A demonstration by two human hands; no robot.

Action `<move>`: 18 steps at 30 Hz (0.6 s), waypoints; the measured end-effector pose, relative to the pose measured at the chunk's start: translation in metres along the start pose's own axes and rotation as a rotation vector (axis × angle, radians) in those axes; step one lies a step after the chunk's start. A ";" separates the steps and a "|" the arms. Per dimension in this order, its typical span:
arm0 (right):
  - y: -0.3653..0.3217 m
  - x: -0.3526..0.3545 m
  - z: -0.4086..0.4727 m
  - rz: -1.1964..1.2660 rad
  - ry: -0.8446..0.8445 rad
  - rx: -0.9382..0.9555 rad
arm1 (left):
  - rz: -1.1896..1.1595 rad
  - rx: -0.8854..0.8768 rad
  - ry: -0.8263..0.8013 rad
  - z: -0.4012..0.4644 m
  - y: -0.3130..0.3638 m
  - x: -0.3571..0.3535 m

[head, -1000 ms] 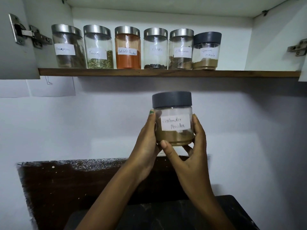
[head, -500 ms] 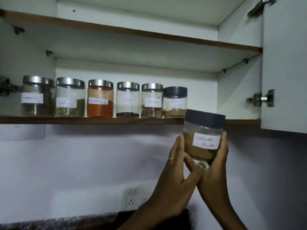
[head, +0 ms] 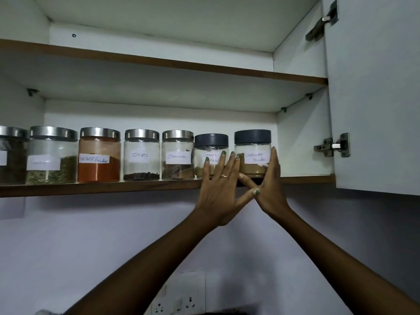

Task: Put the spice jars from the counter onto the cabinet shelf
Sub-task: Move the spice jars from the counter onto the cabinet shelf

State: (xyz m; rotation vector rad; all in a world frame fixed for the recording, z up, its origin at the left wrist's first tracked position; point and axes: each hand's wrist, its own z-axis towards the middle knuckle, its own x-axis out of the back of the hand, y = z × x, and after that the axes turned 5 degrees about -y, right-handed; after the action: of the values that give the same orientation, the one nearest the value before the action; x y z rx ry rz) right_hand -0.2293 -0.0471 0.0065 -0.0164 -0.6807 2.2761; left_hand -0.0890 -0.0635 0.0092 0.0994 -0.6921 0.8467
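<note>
Coriander jar [head: 252, 153] at shelf [head: 91, 189] edge between straight-fingered left hand [head: 221, 187] and right hand [head: 270, 180]

Pale wall [head: 68, 246] — socket [head: 177, 303] below

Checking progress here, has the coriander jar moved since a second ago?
Yes. The coriander jar went up from below the shelf onto it, right of the garam masala jar.

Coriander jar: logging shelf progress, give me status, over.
Both hands open, left hand and right hand flat against the coriander jar. Jar upright on shelf, right of garam masala jar. Nothing blocking.
</note>
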 end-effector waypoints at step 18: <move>0.030 -0.014 0.019 -0.495 -0.053 -0.047 | 0.248 -0.013 -0.086 0.008 -0.019 -0.017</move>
State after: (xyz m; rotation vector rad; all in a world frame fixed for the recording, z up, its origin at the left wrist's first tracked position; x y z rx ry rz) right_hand -0.2432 -0.0827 0.0058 0.1728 -0.6790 1.7899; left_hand -0.0873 -0.0904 0.0093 0.0380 -0.8013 1.0804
